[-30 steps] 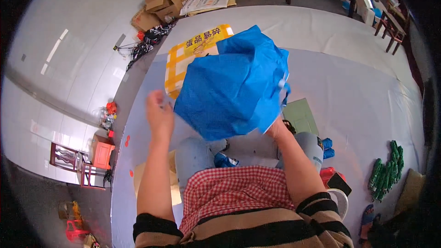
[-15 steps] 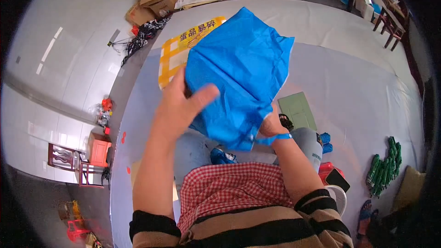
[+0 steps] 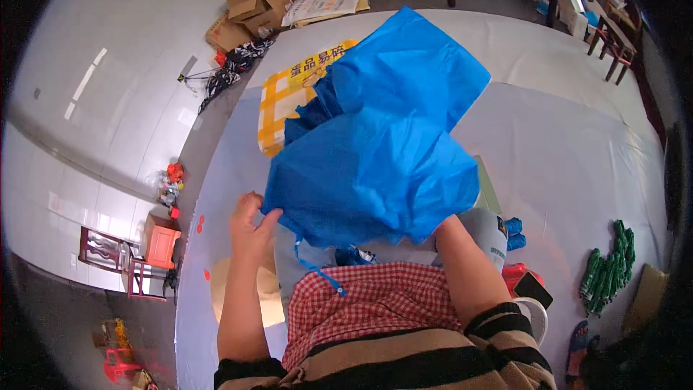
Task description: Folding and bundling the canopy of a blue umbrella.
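A large piece of thin blue fabric (image 3: pixel 375 166), creased and partly folded over itself, is spread in front of me; whether it is a bag I cannot tell. Thumb and fingers of my left hand (image 3: pixel 250 218) pinch its lower left edge. Beside that corner a narrow blue strap (image 3: pixel 317 269) dangles over my red checked apron (image 3: pixel 375 296). My right hand (image 3: pixel 449 227) reaches under the fabric's lower right edge, so its fingers are hidden. Behind the fabric lies a yellow and white packed bundle (image 3: pixel 278 112), partly covered by it.
A green flat board (image 3: pixel 489 188) and small blue rolls (image 3: pixel 514 234) lie to the right of the fabric. Near my right side are a black phone (image 3: pixel 534 290) and a red item (image 3: pixel 512 274). Green bundles (image 3: pixel 610 267) lie farther right. Cardboard boxes (image 3: pixel 263 3) stand at the back.
The blue fabric has opened out wider, and a fold now hangs toward me. My left hand has moved down to its lower left corner. My right hand has gone beneath it.
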The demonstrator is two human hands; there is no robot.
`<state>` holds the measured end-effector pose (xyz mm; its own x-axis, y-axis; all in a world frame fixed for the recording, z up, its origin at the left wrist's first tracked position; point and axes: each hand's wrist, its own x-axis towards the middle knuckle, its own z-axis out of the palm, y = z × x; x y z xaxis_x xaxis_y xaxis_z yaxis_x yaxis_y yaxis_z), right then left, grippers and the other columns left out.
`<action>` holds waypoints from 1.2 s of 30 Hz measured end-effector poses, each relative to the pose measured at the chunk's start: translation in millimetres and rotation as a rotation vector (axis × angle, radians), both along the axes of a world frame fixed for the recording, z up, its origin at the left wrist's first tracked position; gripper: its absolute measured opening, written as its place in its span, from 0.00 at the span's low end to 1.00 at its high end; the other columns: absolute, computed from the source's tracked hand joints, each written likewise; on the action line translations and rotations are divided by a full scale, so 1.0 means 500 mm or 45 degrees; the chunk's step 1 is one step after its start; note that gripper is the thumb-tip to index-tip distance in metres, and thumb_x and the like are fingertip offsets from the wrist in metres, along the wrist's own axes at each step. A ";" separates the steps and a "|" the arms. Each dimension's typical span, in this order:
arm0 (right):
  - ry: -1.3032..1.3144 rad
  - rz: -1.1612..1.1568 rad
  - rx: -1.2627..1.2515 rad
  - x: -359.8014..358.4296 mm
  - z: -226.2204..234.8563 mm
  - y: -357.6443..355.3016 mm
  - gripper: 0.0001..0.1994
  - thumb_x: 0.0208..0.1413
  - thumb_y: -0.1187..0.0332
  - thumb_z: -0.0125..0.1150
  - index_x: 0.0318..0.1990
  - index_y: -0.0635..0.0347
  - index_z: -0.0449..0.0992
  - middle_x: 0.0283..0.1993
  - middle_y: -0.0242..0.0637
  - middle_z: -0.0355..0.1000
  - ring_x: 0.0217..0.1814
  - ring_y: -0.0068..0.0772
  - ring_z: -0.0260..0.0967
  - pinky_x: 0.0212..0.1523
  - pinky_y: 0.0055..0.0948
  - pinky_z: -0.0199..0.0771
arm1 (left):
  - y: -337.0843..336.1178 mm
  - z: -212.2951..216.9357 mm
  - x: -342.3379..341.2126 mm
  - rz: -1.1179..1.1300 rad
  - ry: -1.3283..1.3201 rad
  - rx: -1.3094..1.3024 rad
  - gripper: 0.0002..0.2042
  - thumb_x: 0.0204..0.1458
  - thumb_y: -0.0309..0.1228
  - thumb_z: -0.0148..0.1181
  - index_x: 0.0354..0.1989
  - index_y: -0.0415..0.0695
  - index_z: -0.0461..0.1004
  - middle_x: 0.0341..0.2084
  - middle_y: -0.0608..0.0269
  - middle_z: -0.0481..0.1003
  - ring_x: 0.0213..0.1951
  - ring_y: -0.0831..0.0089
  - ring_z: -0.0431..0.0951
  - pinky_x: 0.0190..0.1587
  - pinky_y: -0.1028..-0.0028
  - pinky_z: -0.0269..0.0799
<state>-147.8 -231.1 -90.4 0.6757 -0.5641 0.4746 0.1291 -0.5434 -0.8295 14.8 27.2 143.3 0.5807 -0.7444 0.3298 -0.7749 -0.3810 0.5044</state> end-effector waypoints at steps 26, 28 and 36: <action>-0.334 0.174 0.481 -0.007 0.112 0.008 0.26 0.56 0.68 0.55 0.60 0.62 0.56 0.58 0.43 0.62 0.54 0.37 0.65 0.52 0.39 0.70 | -0.181 0.217 -0.144 -0.212 0.521 -0.093 0.06 0.46 0.25 0.61 0.25 0.40 0.69 0.27 0.67 0.73 0.38 0.72 0.73 0.52 0.71 0.62; -0.671 0.638 1.801 -0.002 0.112 0.000 0.25 0.58 0.67 0.52 0.61 0.63 0.56 0.58 0.44 0.63 0.56 0.37 0.64 0.54 0.38 0.68 | -0.144 0.191 -0.152 -0.326 0.183 -0.160 0.06 0.45 0.24 0.61 0.25 0.40 0.69 0.26 0.67 0.72 0.38 0.71 0.73 0.51 0.70 0.63; -0.167 0.097 0.626 -0.026 -0.027 -0.051 0.28 0.59 0.58 0.49 0.62 0.64 0.56 0.62 0.46 0.59 0.62 0.42 0.57 0.63 0.41 0.56 | -0.024 0.087 -0.148 -0.203 -0.011 -0.389 0.06 0.41 0.20 0.61 0.26 0.39 0.69 0.40 0.54 0.66 0.44 0.63 0.68 0.48 0.69 0.63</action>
<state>-160.9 -256.9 -104.1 0.6764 -0.6932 0.2488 0.2730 -0.0777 -0.9589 -59.4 15.2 186.7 0.4616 -0.6914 0.5559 -0.8171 -0.0873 0.5699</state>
